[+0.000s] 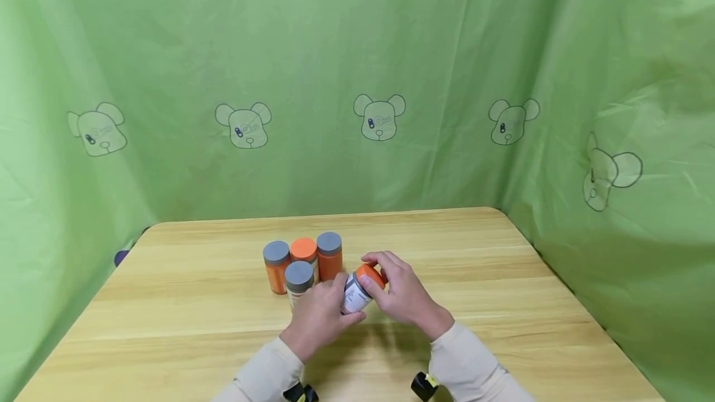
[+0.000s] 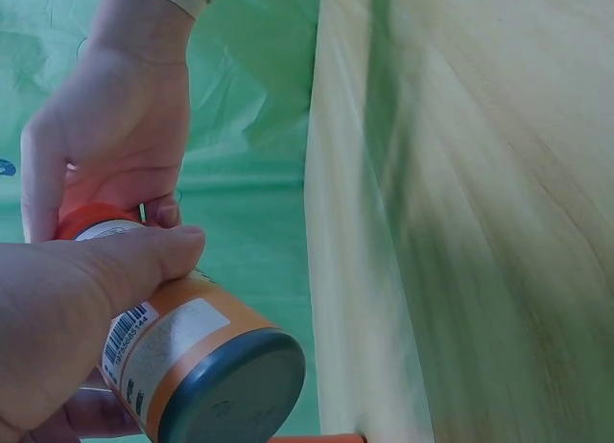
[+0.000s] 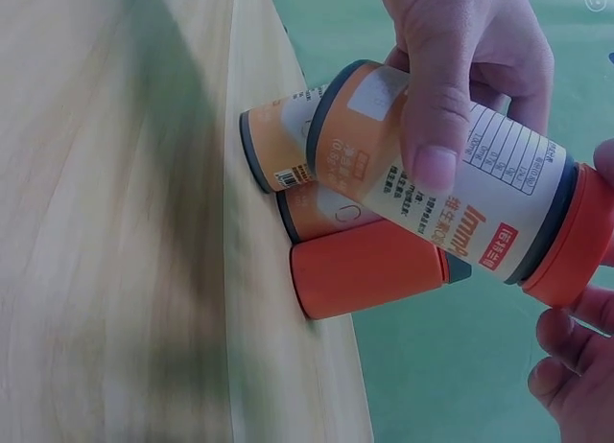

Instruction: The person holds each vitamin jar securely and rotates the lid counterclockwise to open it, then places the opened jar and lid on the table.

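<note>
A pill bottle (image 1: 355, 298) with a white and orange label is held tilted above the table. My left hand (image 1: 321, 315) grips its body, thumb pressed along the label in the right wrist view. Around the orange cap (image 1: 370, 275), my right hand (image 1: 403, 290) has its thumb and fingers. The bottle's dark grey base (image 2: 235, 390) faces the left wrist camera. Just left of my hands stand upright bottles: one with an orange cap (image 1: 303, 248), and grey-capped ones (image 1: 276, 265), (image 1: 329, 256) beside it. A nearer grey-capped bottle (image 1: 298, 275) is partly hidden by my left hand.
The bottles stand on a light wood table (image 1: 195, 303) with rounded far corners. A green curtain (image 1: 313, 48) printed with bear heads surrounds it at the back and sides. A small purple object (image 1: 120, 257) shows past the left table edge.
</note>
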`<state>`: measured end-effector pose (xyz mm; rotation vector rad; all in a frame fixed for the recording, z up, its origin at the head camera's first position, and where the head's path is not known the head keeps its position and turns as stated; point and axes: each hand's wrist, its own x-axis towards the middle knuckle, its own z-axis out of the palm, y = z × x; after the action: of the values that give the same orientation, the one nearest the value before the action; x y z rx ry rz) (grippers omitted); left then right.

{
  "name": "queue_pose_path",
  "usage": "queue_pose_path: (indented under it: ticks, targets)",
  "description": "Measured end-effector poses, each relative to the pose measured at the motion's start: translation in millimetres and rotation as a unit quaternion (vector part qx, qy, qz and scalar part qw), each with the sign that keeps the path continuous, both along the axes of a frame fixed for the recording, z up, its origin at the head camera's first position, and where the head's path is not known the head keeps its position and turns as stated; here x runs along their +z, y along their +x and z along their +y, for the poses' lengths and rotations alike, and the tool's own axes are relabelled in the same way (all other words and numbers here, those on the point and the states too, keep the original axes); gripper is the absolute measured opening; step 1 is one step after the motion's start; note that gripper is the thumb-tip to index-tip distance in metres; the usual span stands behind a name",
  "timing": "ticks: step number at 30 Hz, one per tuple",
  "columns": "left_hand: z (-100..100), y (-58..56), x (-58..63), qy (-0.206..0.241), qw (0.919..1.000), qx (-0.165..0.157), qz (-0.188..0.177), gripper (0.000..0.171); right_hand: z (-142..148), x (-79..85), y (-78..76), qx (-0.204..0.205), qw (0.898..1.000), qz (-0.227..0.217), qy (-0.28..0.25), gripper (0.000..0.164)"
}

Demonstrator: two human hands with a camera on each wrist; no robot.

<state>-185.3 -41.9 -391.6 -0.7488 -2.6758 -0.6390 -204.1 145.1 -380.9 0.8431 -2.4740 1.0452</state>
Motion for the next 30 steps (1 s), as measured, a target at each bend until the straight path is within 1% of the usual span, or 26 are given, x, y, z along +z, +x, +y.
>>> queue_pose_path:
  ticks: [5, 9, 14, 17, 24, 30]
  targets:
    - [0.0, -0.9, 0.1, 0.005, 1.0000, -0.004, 0.006, 0.057, 2.1, 1.2, -0.8, 0.016, 1.000, 0.016, -0.002, 0.031]
    - [0.1, -1.0, 0.7, 0.005, 1.0000, -0.004, 0.004, 0.057, 2.5, 2.4, -1.4, 0.015, 1.000, 0.025, 0.000, 0.033]
    - [1.6, -0.7, 0.8, 0.000, 1.0000, -0.001, -0.009, 0.057, 1.5, 2.2, -1.1, -0.006, 1.000, 0.018, 0.016, 0.032]
    - [2.4, -0.7, 1.4, -0.001, 0.9999, 0.001, -0.015, 0.057, 0.9, 1.5, -1.4, -0.012, 1.000, 0.013, 0.021, 0.032]
    - [2.9, -1.1, 3.7, -0.006, 0.9998, 0.005, -0.020, 0.057, 0.5, 0.9, -2.0, -0.009, 1.000, -0.003, 0.020, 0.031]
    - [3.1, -1.2, 3.5, -0.002, 0.9999, 0.000, -0.015, 0.056, 2.1, 0.4, -2.1, 0.005, 1.000, 0.009, 0.017, 0.028]
